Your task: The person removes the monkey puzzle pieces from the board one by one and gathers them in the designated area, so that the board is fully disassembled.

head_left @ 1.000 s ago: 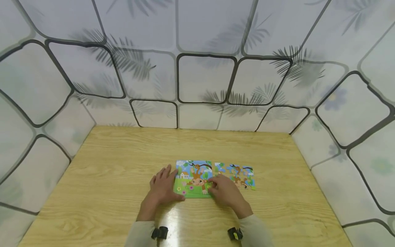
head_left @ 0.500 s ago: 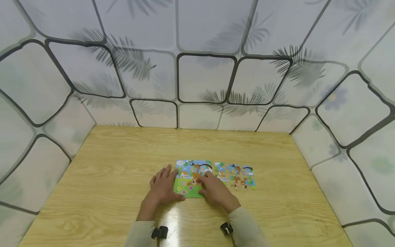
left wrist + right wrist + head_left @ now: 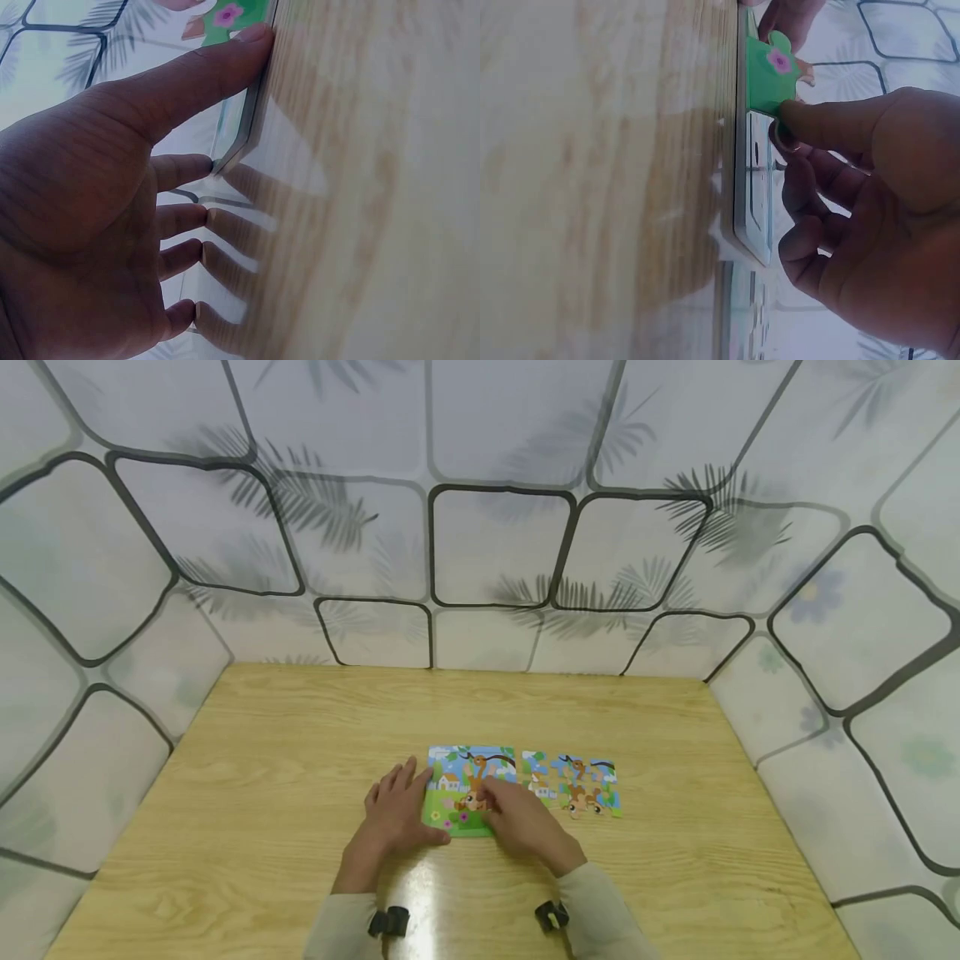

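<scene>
At the lower centre of the head view, the left hand (image 3: 395,817) is resting flat with fingers spread against the left edge of the colourful monkey-picture jigsaw board (image 3: 468,777). The right hand (image 3: 521,824) is pinching a green flowered puzzle piece (image 3: 774,71) on the board's surface, on the light wooden table (image 3: 262,793).

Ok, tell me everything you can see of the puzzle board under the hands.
The puzzle board is a thin, flat rectangular tray with rounded corners, lying on the wooden table. Its picture shows a cartoon monkey, a house, blue sky and green grass with flowers. The left hand rests flat beside it, thumb against its near edge. The right hand covers its right part, thumb pressing a green flowered piece.
</scene>
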The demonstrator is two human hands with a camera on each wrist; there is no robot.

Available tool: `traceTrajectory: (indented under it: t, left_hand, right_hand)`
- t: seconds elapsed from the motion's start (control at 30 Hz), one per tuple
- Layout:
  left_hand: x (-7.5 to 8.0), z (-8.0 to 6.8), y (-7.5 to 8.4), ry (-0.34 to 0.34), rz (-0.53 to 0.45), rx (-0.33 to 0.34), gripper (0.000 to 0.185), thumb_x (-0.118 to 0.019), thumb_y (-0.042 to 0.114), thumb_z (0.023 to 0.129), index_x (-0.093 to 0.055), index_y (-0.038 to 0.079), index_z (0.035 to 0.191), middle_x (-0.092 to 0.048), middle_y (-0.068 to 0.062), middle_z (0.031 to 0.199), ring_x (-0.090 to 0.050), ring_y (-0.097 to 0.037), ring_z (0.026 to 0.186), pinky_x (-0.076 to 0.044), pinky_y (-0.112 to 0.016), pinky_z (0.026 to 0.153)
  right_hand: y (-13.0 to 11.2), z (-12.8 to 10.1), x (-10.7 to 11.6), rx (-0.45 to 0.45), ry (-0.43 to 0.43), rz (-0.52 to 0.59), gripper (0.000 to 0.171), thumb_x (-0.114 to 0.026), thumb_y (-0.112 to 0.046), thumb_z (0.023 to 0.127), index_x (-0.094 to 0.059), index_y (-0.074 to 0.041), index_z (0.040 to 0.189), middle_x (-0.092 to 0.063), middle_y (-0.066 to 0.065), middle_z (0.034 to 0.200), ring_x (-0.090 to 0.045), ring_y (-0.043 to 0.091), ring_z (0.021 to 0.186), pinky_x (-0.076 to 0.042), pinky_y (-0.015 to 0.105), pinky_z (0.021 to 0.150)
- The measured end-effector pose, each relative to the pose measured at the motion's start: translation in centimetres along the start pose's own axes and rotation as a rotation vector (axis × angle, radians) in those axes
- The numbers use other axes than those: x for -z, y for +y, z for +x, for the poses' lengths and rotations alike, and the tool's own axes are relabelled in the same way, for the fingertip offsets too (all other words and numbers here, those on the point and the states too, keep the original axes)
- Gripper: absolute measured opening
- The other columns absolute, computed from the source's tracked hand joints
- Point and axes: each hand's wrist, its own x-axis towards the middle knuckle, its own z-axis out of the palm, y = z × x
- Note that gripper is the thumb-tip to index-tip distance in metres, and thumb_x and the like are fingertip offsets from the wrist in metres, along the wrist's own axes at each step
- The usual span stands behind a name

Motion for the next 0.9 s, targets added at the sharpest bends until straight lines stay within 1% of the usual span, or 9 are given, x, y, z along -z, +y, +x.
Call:
traceTrajectory:
  t: [0.1, 0.2, 0.3, 0.53, 0.63, 0.77, 0.9]
  left_hand:
    - [0.0, 0.1, 0.0, 0.001, 0.006, -0.002, 0.106, -0.084, 0.052, 0.065, -0.034, 0.013, 0.151, -0.018, -0.016, 0.162, -0.016, -0.041, 0.147, -0.015, -0.068, 0.112]
    - [-0.1, 0.1, 0.0, 0.006, 0.007, -0.006, 0.107, -0.085, 0.052, 0.064, -0.035, 0.013, 0.150, -0.019, -0.016, 0.161, -0.017, -0.042, 0.147, -0.016, -0.068, 0.112]
    - [-0.2, 0.2, 0.0, 0.001, 0.007, -0.004, 0.107, -0.085, 0.051, 0.064, -0.034, 0.013, 0.151, -0.018, -0.015, 0.162, -0.016, -0.041, 0.147, -0.016, -0.067, 0.112]
    - [-0.2, 0.1, 0.0, 0.002, 0.007, 0.002, 0.107, -0.085, 0.050, 0.064, -0.035, 0.013, 0.151, -0.018, -0.015, 0.162, -0.016, -0.041, 0.147, -0.016, -0.067, 0.112]
    - [-0.3, 0.2, 0.0, -0.002, 0.009, 0.007, 0.107, -0.085, 0.051, 0.065, -0.034, 0.013, 0.151, -0.018, -0.015, 0.162, -0.016, -0.041, 0.147, -0.016, -0.067, 0.112]
    - [-0.2, 0.3, 0.0, -0.010, 0.017, 0.006, 0.107, -0.085, 0.052, 0.065, -0.033, 0.014, 0.151, -0.017, -0.015, 0.162, -0.016, -0.041, 0.147, -0.017, -0.067, 0.112]
    - [-0.3, 0.3, -0.1, -0.009, 0.018, 0.005, 0.108, -0.085, 0.052, 0.064, -0.034, 0.013, 0.151, -0.018, -0.015, 0.162, -0.016, -0.041, 0.147, -0.017, -0.068, 0.111]
  right_hand:
    - [0.4, -0.5, 0.4, 0.024, 0.026, 0.061, 0.009, -0.058, -0.014, 0.095, -0.058, -0.018, 0.103, -0.058, -0.010, 0.085, -0.050, 0.005, 0.071, -0.043, 0.021, 0.064]
    - [0.8, -1.2, 1.0, 0.035, 0.060, 0.100, 0.008, -0.056, -0.014, 0.097, -0.059, -0.016, 0.104, -0.057, -0.009, 0.082, -0.047, 0.005, 0.066, -0.042, 0.022, 0.060]
    - [1.5, -2.2, 1.7, 0.025, 0.096, 0.109, 0.009, -0.056, -0.013, 0.097, -0.059, -0.014, 0.105, -0.057, -0.008, 0.081, -0.044, 0.004, 0.062, -0.040, 0.021, 0.058]
    - [3.6, -4.2, 2.9, -0.006, 0.164, 0.124, 0.009, -0.056, -0.008, 0.096, -0.061, -0.009, 0.104, -0.057, -0.006, 0.078, -0.042, 0.003, 0.060, -0.040, 0.020, 0.058]
    - [4.5, -4.7, 3.0, -0.035, 0.177, 0.114, 0.009, -0.057, -0.009, 0.096, -0.061, -0.011, 0.104, -0.057, -0.006, 0.079, -0.044, 0.004, 0.063, -0.041, 0.020, 0.060]
    - [5.3, -5.3, 3.3, -0.090, 0.189, 0.108, 0.010, -0.058, -0.012, 0.096, -0.061, -0.014, 0.105, -0.059, -0.006, 0.084, -0.048, 0.006, 0.071, -0.042, 0.021, 0.063]
    - [5.8, -6.0, 3.7, -0.132, 0.197, 0.113, 0.010, -0.057, -0.012, 0.096, -0.062, -0.015, 0.104, -0.059, -0.006, 0.083, -0.048, 0.007, 0.070, -0.043, 0.021, 0.063]
